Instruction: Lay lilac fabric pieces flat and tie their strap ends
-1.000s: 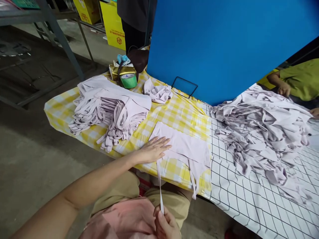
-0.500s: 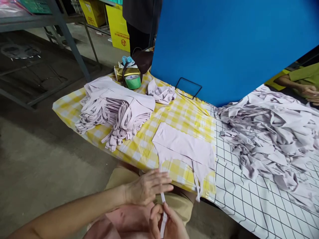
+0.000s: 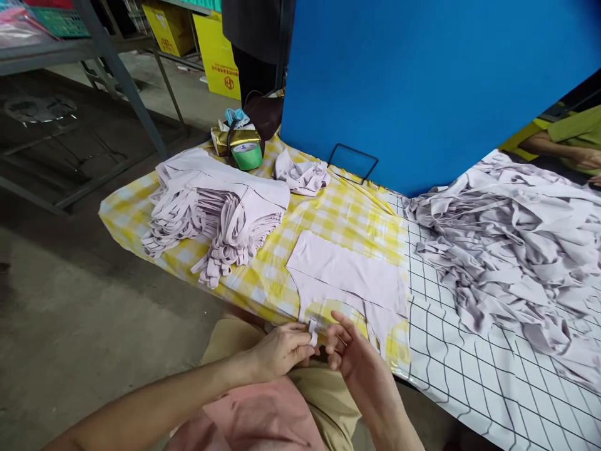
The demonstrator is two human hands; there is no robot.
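Note:
A pale lilac camisole (image 3: pixel 345 263) lies flat on the yellow checked cloth, its straps toward me. At the table's front edge my left hand (image 3: pixel 284 351) is closed on one shoulder strap (image 3: pixel 313 332), which is bent over at the fingers. Just to the right, my right hand (image 3: pixel 359 363) is raised with its fingers apart and slightly curled, holding nothing. The other strap (image 3: pixel 373 332) hangs loose near the right hand's fingertips.
A neat stack of similar camisoles (image 3: pixel 216 188) sits at left, a crumpled piece (image 3: pixel 300 172) behind. Green tape (image 3: pixel 247 156) lies near a blue panel (image 3: pixel 422 88) with a wire stand (image 3: pixel 352 160). A large loose garment heap (image 3: pixel 521 250) covers the right side; a person's arm (image 3: pixel 558 147) shows beyond.
My right hand has let go of the strap and moved up and right, opening. My left hand, flat and open before, has closed on the strap. The camisole stays in place.

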